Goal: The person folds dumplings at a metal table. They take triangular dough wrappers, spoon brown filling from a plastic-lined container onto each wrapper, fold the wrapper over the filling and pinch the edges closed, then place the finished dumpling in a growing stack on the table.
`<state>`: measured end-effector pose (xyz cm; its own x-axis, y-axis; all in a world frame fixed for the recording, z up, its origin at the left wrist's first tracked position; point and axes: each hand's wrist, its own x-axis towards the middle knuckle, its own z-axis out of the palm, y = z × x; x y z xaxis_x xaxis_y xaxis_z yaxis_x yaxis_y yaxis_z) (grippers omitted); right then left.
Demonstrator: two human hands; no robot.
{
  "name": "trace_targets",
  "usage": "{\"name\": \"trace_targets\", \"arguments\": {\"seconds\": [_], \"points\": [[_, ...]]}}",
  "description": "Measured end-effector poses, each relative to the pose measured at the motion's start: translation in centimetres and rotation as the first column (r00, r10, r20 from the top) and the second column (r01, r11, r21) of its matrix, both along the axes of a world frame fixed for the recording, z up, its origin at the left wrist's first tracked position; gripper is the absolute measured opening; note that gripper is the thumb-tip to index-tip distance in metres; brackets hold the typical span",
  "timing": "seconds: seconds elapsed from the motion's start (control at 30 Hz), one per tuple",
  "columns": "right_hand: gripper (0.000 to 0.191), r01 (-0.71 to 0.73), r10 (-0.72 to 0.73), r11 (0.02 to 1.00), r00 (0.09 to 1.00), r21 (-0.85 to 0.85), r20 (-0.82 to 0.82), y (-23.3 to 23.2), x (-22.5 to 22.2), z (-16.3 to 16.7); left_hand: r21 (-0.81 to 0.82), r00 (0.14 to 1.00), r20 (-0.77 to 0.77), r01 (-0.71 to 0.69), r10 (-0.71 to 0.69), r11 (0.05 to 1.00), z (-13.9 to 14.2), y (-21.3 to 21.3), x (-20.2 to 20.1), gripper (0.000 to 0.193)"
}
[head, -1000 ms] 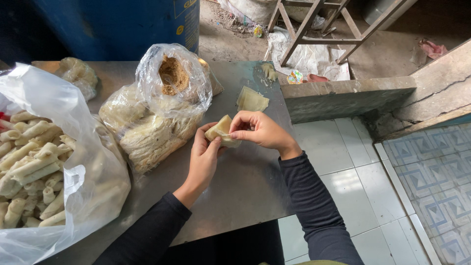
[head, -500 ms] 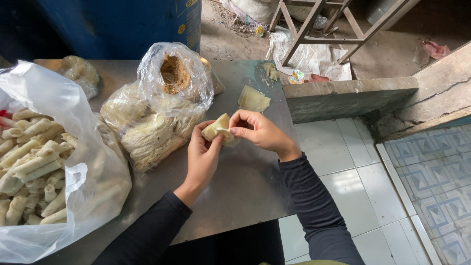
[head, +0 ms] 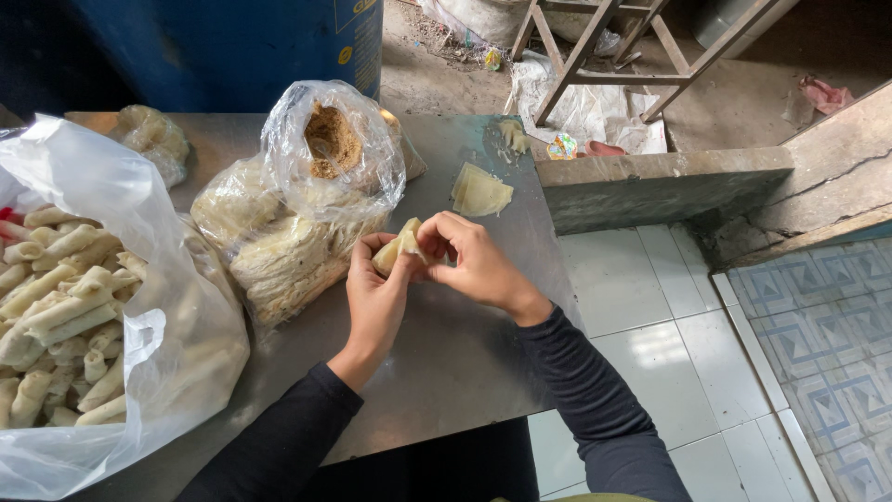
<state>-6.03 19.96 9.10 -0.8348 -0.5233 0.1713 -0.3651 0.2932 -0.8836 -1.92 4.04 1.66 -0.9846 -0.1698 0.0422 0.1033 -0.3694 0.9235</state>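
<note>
Over the grey metal table [head: 465, 372], my left hand [head: 376, 297] and my right hand [head: 474, 265] together pinch a pale folded wrapper roll [head: 398, 246]. It lies in the left fingers while the right fingertips press its upper end. Just left of the hands is a clear bag of brown filling [head: 333, 144] resting on a bag of stacked pale wrappers [head: 279, 251]. One loose wrapper [head: 480, 191] lies flat on the table beyond my right hand.
A large clear bag of finished pale rolls [head: 74, 316] fills the left side. A small knotted bag [head: 149, 139] sits at the far left corner. A blue drum [head: 232, 46] stands behind the table. A concrete ledge [head: 660, 181], a metal stand [head: 632, 56] and tiled floor are at the right.
Both hands have kept working the roll at the same spot; the fingers have shifted slightly around it. The bags and the loose wrapper have not moved.
</note>
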Motion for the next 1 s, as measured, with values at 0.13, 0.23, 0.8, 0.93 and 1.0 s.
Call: {"name": "trace_targets", "arguments": {"seconds": [0.13,0.23,0.8,0.93,1.0], "points": [[0.010,0.053,-0.014,0.988,0.966,-0.146,0.259,0.5,-0.7,-1.7,-0.021,1.000,0.016,-0.013,0.014,1.000,-0.1,0.1,0.0,0.028],[0.011,0.138,-0.034,0.961,0.918,-0.239,0.395,2.0,-2.3,-3.9,0.001,0.997,0.080,-0.021,0.020,1.000,-0.1,0.2,-0.1,0.027],[0.018,0.474,-0.288,0.845,0.794,0.248,-0.535,7.8,-6.8,-5.7,0.083,0.987,0.151,0.036,-0.049,0.996,0.1,0.2,0.1,0.027],[0.017,0.473,-0.274,0.837,0.797,0.275,-0.538,7.3,-6.5,-5.1,0.099,0.987,0.150,0.050,-0.065,0.994,0.2,0.2,0.1,0.027],[0.017,0.470,-0.256,0.833,0.795,0.293,-0.549,7.3,-6.4,-5.1,0.092,0.986,0.157,0.049,-0.063,0.995,0.2,0.3,0.1,0.027]]}}
